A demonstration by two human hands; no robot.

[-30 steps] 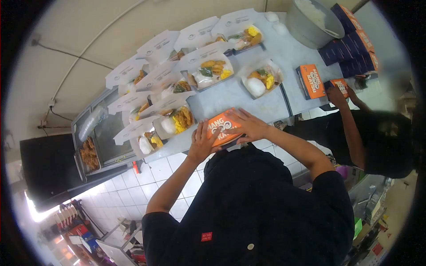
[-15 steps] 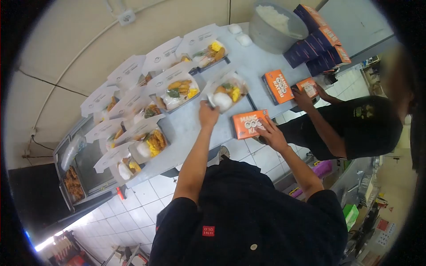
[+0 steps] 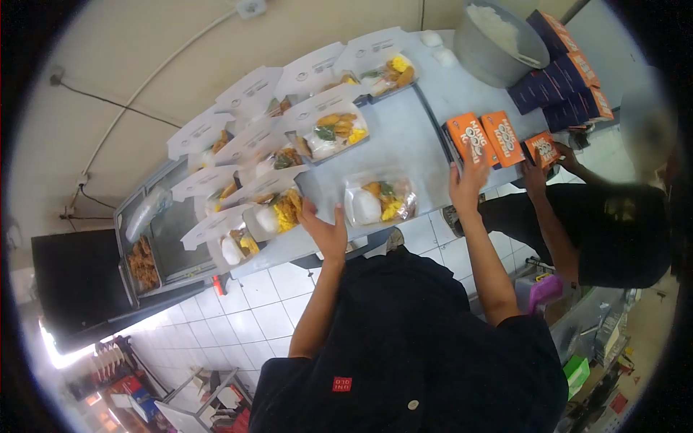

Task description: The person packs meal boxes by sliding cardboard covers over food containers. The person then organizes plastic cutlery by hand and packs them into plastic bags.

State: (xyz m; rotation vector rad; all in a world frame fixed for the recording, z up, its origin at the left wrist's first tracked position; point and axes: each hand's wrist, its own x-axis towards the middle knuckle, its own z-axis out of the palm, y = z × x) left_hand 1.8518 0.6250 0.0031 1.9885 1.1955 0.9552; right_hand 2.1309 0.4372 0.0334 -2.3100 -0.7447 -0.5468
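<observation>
My left hand (image 3: pixel 326 229) is open, thumb and fingers apart, between two meal boxes and holding nothing. To its right, near the table's front edge, sits an open meal box (image 3: pixel 380 198) with rice, yellow egg, a green leaf and fried pieces. On its other side stands another filled box (image 3: pixel 278 213), lid raised. My right hand (image 3: pixel 469 186) reaches forward with fingers stretched over the near end of a closed orange box (image 3: pixel 468 136); whether it presses on it I cannot tell. A second closed orange box (image 3: pixel 503 137) lies alongside.
Several filled boxes with raised white lids (image 3: pixel 317 108) stand on the left. A co-worker's hands (image 3: pixel 535 177) are on another orange box (image 3: pixel 543 147). Behind are a rice tub (image 3: pixel 498 43) and stacked boxes (image 3: pixel 559 86). A tray of fried food (image 3: pixel 142 263) sits far left.
My right hand has moved its orange box away from me, beside the other one. The open meal box has come nearer my body, and my left hand has let go of it. The view has shifted.
</observation>
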